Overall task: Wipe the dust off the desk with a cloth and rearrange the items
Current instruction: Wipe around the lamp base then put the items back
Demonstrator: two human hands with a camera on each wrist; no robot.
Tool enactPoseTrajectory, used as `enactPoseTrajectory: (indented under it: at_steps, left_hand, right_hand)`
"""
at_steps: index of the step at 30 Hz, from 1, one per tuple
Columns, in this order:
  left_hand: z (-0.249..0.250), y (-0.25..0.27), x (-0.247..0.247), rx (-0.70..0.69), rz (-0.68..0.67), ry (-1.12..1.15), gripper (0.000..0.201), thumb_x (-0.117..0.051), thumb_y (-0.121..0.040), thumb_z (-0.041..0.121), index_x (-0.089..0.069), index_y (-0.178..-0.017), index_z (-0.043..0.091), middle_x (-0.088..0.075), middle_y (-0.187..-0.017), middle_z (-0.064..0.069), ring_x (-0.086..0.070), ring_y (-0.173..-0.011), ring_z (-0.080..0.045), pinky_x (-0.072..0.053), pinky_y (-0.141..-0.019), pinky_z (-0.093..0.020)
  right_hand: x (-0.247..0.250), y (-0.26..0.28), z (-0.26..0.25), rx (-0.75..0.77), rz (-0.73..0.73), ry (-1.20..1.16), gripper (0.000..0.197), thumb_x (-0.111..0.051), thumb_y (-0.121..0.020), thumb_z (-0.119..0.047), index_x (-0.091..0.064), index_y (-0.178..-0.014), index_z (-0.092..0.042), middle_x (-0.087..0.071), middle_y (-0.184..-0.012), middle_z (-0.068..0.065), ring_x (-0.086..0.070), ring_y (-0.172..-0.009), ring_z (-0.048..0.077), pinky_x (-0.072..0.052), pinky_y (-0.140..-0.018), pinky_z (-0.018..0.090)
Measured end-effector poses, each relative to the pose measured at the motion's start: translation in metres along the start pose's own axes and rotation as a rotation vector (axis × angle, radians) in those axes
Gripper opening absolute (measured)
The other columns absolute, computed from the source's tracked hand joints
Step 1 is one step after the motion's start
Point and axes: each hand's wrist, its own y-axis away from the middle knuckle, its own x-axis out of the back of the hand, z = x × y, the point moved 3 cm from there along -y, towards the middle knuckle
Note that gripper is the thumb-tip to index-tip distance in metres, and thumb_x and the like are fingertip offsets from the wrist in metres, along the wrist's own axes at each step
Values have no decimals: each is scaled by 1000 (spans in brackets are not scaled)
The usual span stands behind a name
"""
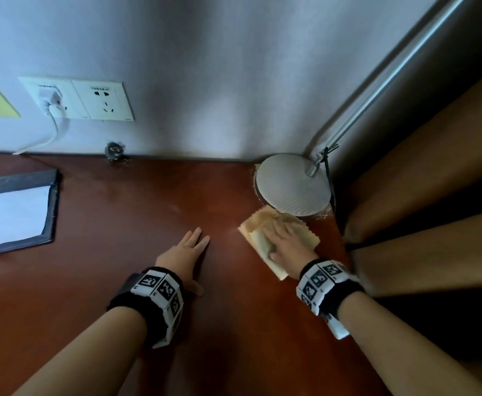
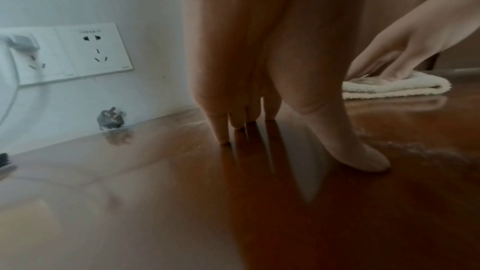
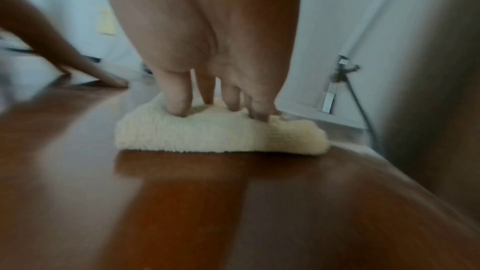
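One folded cloth (image 1: 265, 241) under right hand (image 1: 286, 241) — long axis toward lamp base (image 1: 292, 185).

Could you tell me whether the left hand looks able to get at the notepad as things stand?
Probably yes. The left hand rests flat on the desk holding nothing, and the stretch of desk between it and the notepad to its left shows nothing in the way.

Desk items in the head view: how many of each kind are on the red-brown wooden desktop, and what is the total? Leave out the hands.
Folded cream terry cloth, under the right hand: 1
Open black notepad folder with white paper: 1
Round silver lamp base: 1
Total: 3
The small dark fitting at the wall edge is not counted; what it is cannot be told.
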Motion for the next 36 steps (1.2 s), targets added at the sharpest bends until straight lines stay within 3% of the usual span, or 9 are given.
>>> enactPoseTrajectory:
  at_steps: [3, 12, 14, 18, 22, 24, 28, 33, 36]
  left_hand:
    - [-7, 6, 0, 16, 10, 9, 119, -80, -72, 33, 7, -152, 23, 20, -158, 3, 11, -147, -14, -23, -118, -35]
    - [-39, 23, 6, 112, 91, 79, 75, -55, -91, 7, -15, -152, 22, 3, -160, 4, -13, -147, -15, -24, -116, -30]
    - [-43, 26, 5, 149, 128, 113, 68, -46, -92, 1, -20, -151, 22, -2, -161, 4, -20, -146, -17, -26, -115, -30]
    - [-46, 37, 0, 171, 170, 134, 67, -36, -90, -4, -23, -151, 22, -3, -161, 3, -25, -144, -20, -31, -113, -33]
    - [-38, 54, -14, 129, 138, 102, 75, -33, -88, -12, -10, -153, 17, 8, -160, 1, -3, -148, -15, -26, -116, -31]
    - [-36, 63, -22, 103, 121, 84, 75, -35, -89, -11, -7, -153, 17, 10, -160, 2, 0, -148, -14, -25, -116, -30]
    - [-37, 85, -37, 61, 70, 32, 75, -49, -93, 4, -6, -153, 16, 10, -160, 0, -1, -148, -15, -22, -117, -29]
    - [-41, 121, -72, 38, 25, 24, 93, -66, -87, 22, -1, -153, 17, 14, -159, 3, 3, -148, -13, -22, -118, -31]
    - [-47, 137, -91, 29, 8, 19, 99, -70, -83, 21, 0, -153, 17, 16, -159, 4, 6, -148, -13, -22, -118, -32]
  right_hand:
    - [-3, -10, -31, 192, -79, 29, 69, -40, -100, -27, 4, -151, -15, 12, -158, 3, 11, -146, 22, 8, -116, 32]
    - [24, -70, -25, 7, -8, -206, 77, -56, -92, -24, -7, -151, -24, 10, -159, 5, 10, -146, 24, 2, -117, 37]
    - [25, -61, -43, 140, 8, -178, 71, -55, -93, -20, -14, -151, -25, 3, -159, 6, 4, -146, 30, 1, -118, 41]
    - [-20, 9, -119, 744, 141, -130, 58, -79, -65, -10, -62, -120, -5, -53, -133, 23, -47, -125, 42, -29, -108, 56]
    - [-65, 62, -148, 967, 87, -157, 43, -46, -80, -21, -64, -114, -2, -56, -128, 22, -40, -125, 34, -24, -111, 54]
    - [-76, 73, -149, 878, 25, -148, 46, -47, -85, -24, -57, -125, -4, -48, -138, 21, -36, -131, 36, -23, -111, 60]
    - [-72, 81, -139, 612, -21, -159, 58, -51, -91, -27, -35, -146, -17, -21, -156, 11, -13, -145, 29, -4, -119, 49]
    - [-27, 47, -81, 59, 17, 9, 68, -42, -98, -35, -2, -151, -24, 7, -159, 7, 8, -146, 26, 7, -116, 37]
    - [-40, 64, -110, 66, 26, -44, 64, -42, -98, -33, -7, -151, -27, 3, -160, 5, 6, -146, 28, 6, -117, 39]
